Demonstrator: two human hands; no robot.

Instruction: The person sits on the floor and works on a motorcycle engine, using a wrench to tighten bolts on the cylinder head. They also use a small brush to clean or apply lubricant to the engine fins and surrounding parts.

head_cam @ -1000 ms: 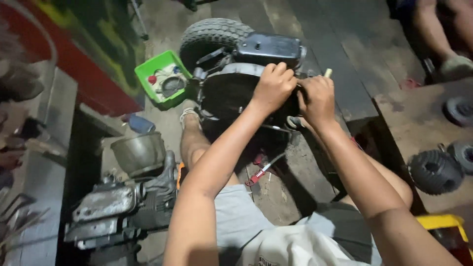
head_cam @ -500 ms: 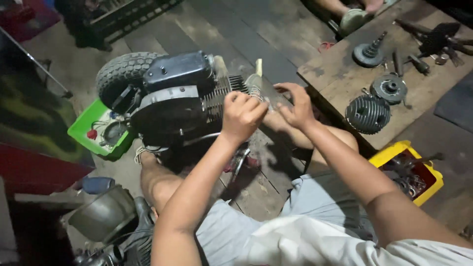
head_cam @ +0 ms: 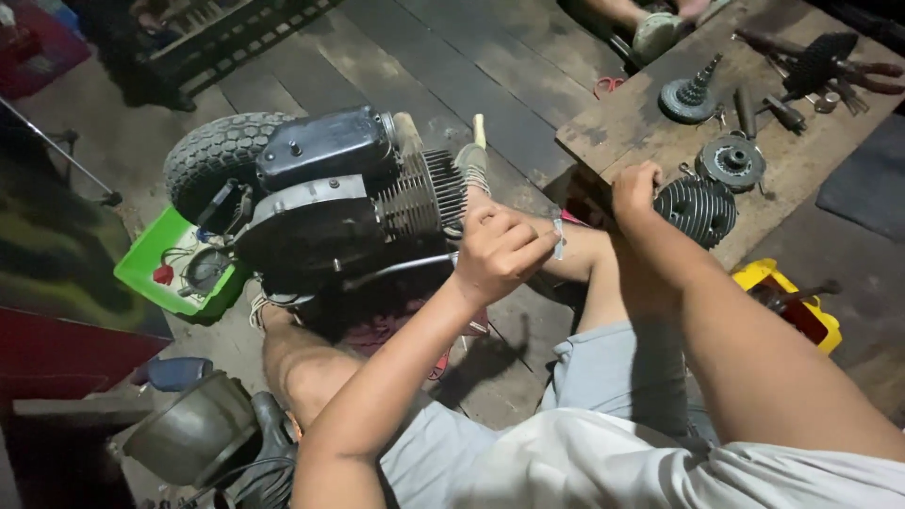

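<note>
Dark metal against bright plastic on worn brown wood

The engine (head_cam: 349, 203) is black with grey ribbed fins, its tyre (head_cam: 212, 155) dark with a blocky tread; a green tray (head_cam: 156, 264) sits beside it, a yellow bin (head_cam: 787, 292) lies by the brown worktop (head_cam: 641, 118), and the shorts (head_cam: 613, 377) are pale grey.

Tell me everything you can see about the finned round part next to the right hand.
The finned cylinder head is a dark grey, round metal piece, ribbed with parallel cooling fins across its top. It looks dull and grimy. It lies at the near edge of the worn wooden board, just below a toothed round part. The right hand rests at its left side, fingers curled by the fins; whether they actually grip it cannot be told. The left hand is apart from it.
</note>
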